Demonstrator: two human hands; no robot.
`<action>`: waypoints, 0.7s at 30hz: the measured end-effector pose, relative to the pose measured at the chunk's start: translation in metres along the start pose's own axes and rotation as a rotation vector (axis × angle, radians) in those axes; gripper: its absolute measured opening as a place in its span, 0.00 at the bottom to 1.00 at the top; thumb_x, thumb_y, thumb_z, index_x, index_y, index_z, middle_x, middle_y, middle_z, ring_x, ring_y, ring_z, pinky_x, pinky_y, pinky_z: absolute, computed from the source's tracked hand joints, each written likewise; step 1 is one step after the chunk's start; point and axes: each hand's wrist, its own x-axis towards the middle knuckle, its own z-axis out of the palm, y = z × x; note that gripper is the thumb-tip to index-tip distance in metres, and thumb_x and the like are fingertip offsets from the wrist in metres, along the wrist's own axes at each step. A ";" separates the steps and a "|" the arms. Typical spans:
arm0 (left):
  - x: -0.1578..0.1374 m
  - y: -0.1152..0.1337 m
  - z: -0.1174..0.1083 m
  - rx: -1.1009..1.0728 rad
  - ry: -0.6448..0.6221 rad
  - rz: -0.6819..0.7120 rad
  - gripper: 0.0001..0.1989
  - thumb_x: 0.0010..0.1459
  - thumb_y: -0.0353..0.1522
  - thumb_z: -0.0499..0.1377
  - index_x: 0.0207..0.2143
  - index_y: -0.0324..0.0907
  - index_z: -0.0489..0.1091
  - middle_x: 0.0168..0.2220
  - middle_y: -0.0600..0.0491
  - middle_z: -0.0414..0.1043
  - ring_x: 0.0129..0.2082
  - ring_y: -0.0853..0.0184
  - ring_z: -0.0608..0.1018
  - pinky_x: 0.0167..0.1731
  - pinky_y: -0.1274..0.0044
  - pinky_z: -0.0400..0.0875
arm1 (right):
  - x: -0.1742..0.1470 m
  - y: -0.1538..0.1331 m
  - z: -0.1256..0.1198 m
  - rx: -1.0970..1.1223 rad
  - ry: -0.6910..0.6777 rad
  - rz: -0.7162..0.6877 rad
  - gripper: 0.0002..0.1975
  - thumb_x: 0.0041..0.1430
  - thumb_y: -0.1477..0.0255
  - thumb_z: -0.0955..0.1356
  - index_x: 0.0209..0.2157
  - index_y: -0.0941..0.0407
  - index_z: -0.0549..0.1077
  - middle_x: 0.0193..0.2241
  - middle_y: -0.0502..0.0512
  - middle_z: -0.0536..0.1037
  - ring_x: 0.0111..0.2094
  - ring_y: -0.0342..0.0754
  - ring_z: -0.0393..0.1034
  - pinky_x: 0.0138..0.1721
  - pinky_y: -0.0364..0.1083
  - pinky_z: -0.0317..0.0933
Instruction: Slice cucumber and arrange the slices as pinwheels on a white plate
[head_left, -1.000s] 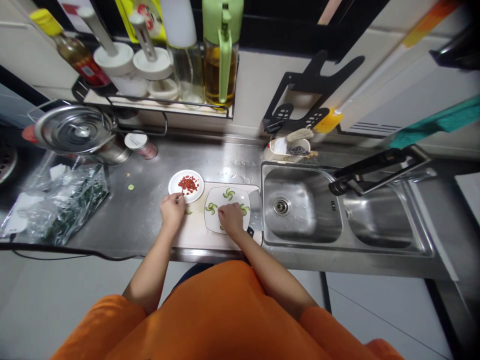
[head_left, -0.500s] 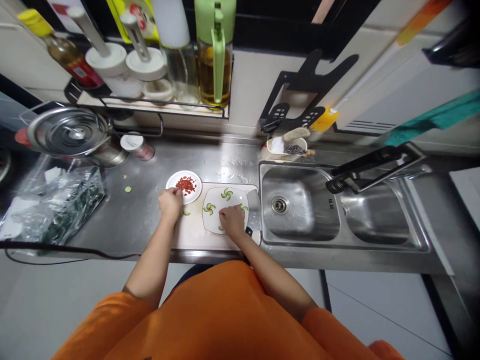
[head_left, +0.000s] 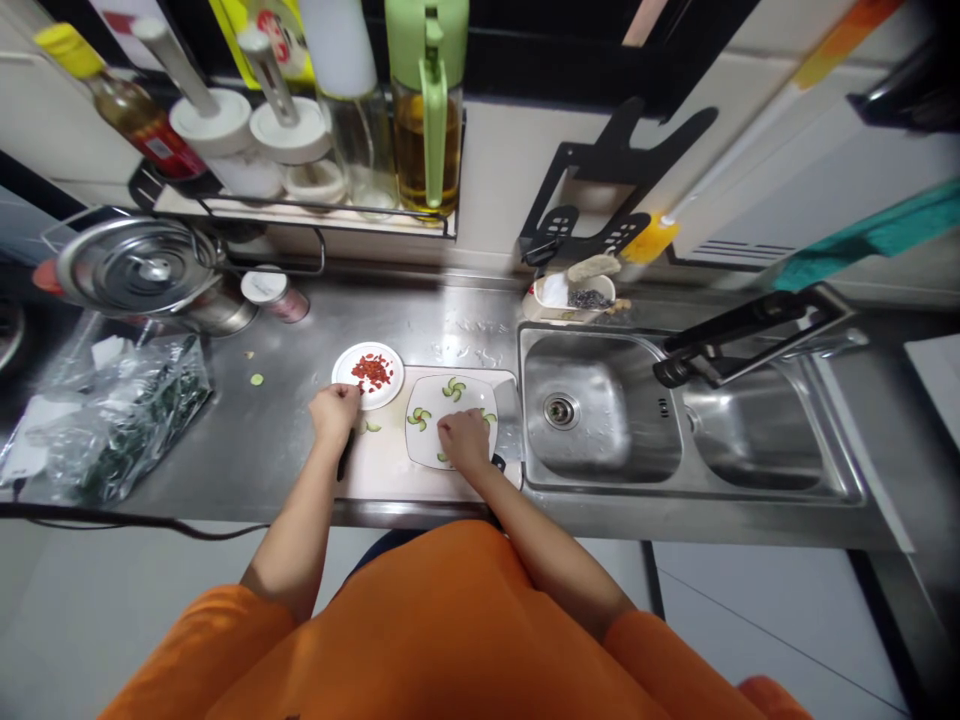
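My left hand (head_left: 334, 412), its fingers pinched together, is at the lower left rim of a small round white plate (head_left: 340, 367). Small red goji berries (head_left: 372, 372) lie heaped on that plate. What the fingertips hold, if anything, is hidden. My right hand (head_left: 465, 440) is closed above a square white plate (head_left: 452, 447), covering part of it; its fingertips are too small to make out. Green cucumber slices (head_left: 420, 418) form pinwheel shapes on the square plate. It stands on a pale cutting board (head_left: 390, 480), where a few loose slices (head_left: 370, 426) also lie.
A double steel sink (head_left: 600, 400) with a black faucet (head_left: 720, 345) is to the right. On the left are a bag of greens (head_left: 142, 420), a lidded pot (head_left: 150, 270) and a small jar (head_left: 276, 294). Bottles stand on a wall rack (head_left: 300, 212) above.
My left hand has drawn back slightly left and down from the berries, showing more of the round plate and a dark strip beside the wrist. My right hand has hardly moved.
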 end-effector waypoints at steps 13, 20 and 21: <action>-0.014 -0.002 0.001 -0.005 -0.066 0.034 0.13 0.49 0.38 0.57 0.30 0.39 0.76 0.26 0.47 0.75 0.29 0.61 0.76 0.31 0.75 0.67 | 0.019 -0.021 -0.008 0.077 -0.055 -0.051 0.13 0.62 0.68 0.60 0.36 0.52 0.76 0.36 0.53 0.75 0.46 0.53 0.57 0.36 0.46 0.49; -0.017 -0.003 0.002 0.052 0.000 0.269 0.13 0.51 0.34 0.54 0.33 0.40 0.76 0.36 0.46 0.76 0.37 0.62 0.75 0.42 0.75 0.67 | 0.021 -0.026 -0.003 0.041 -0.048 -0.099 0.12 0.63 0.68 0.60 0.37 0.51 0.75 0.37 0.53 0.75 0.47 0.52 0.57 0.38 0.46 0.51; -0.019 -0.004 0.001 0.016 0.004 0.264 0.12 0.51 0.35 0.55 0.33 0.41 0.76 0.36 0.47 0.76 0.37 0.63 0.75 0.42 0.75 0.67 | 0.021 -0.026 -0.003 0.040 -0.049 -0.102 0.12 0.63 0.68 0.60 0.37 0.51 0.75 0.37 0.53 0.75 0.47 0.52 0.57 0.39 0.46 0.51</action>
